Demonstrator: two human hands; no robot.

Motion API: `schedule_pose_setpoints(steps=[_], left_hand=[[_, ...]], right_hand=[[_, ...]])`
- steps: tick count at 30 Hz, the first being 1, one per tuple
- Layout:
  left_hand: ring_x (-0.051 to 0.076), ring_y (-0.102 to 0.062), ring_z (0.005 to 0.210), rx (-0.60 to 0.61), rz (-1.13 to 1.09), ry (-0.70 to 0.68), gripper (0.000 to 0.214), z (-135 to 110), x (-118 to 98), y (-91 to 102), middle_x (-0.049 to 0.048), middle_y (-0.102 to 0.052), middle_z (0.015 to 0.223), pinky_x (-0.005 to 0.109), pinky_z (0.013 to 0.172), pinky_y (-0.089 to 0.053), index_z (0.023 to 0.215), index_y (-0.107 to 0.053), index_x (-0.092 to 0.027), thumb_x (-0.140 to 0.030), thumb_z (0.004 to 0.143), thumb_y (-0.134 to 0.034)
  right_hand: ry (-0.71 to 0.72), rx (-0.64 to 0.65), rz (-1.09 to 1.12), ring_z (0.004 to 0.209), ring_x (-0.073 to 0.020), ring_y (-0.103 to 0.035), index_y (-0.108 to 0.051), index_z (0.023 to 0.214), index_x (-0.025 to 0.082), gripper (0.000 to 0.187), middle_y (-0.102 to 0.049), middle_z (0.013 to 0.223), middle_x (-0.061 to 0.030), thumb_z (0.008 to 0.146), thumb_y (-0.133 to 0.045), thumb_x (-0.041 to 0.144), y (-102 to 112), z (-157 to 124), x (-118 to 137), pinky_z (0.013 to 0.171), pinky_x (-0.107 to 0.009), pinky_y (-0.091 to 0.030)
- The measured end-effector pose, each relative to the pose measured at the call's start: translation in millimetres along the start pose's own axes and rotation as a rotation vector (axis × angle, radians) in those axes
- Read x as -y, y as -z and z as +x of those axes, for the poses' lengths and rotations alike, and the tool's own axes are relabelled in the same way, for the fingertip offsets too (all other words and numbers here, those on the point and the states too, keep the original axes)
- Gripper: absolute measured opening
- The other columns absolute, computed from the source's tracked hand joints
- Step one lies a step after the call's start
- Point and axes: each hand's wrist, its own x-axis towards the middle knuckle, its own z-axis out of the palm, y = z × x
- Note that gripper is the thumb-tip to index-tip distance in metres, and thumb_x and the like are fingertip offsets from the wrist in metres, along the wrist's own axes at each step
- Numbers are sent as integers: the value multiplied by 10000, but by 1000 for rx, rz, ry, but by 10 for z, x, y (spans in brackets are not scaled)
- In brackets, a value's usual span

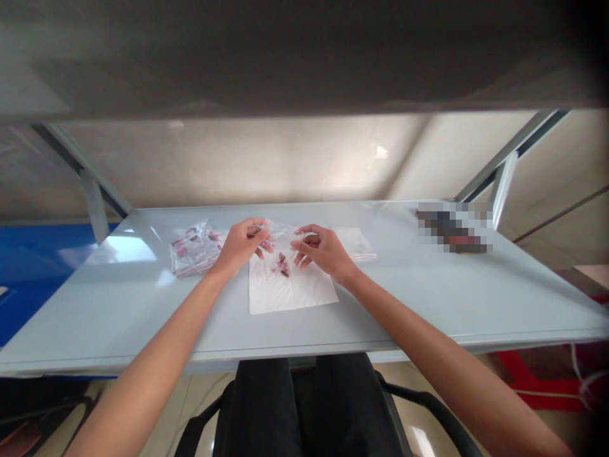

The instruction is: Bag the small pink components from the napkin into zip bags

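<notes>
Your separated left hand (242,246) and right hand (324,251) pinch a thin clear plastic bag (280,236); a slip may scatter small pink pieces (282,264) on the white paper sheet (271,291).

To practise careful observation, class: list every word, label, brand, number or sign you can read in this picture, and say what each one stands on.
No words, brands or numbers can be read.
The small clear zip bags show pink-red marks, too small to read.
The pixelated object on the grey table is too blurred to read.
</notes>
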Motion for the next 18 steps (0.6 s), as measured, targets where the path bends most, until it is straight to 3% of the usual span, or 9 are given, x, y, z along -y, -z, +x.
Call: schedule_pose_setpoints(steps=[8, 18], left_hand=[[169, -699, 609, 35, 129, -82, 373, -51, 42, 12, 106, -752, 846, 218, 444, -439, 1050, -626, -138, -464, 874, -660], [137, -650, 602, 23, 182, -98, 406, -104, 26, 56, 108, -761, 889, 229, 508, -446, 1100, -670, -122, -457, 872, -657]], right_hand=[[47, 6, -43, 564, -177, -689, -601, 966, 182, 405, -714, 718, -41, 767, -759, 497, -33, -18, -233, 549, -298, -563], [17, 32, -42, 548, -158, -650, -597, 902, 187, 392, -684, 708, -19, 729, -788, 482, -25, -38, -226, 552, -294, -532]])
